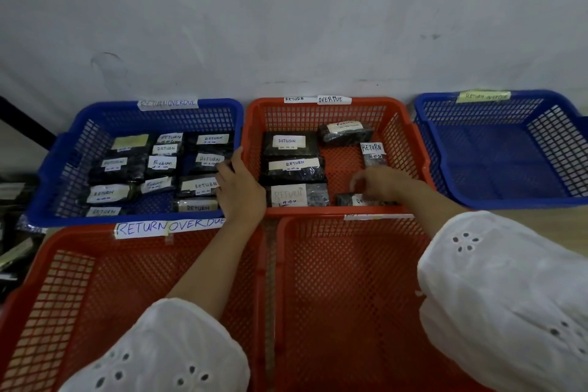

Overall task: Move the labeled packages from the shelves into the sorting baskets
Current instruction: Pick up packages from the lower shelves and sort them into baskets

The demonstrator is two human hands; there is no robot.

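Several dark packages with white RETURN labels point(165, 162) lie in the far-left blue basket point(47, 169). The far middle red basket point(381, 102) holds several more packages point(288, 143). My left hand point(240, 191) straddles the walls between these two baskets, thumb over the red basket's left rim and fingers down on the blue side. My right hand point(381, 184), blurred, reaches into the red basket with its fingers curled onto a small labeled package point(348, 199) at the front right of the basket floor. The hand hides most of that label.
An empty blue basket point(541, 94) stands at the far right. Two empty red baskets sit nearest me, left point(79, 234) and right point(318, 220), under my white sleeves. A grey wall is behind. Loose dark packets point(12, 251) lie at the left edge.
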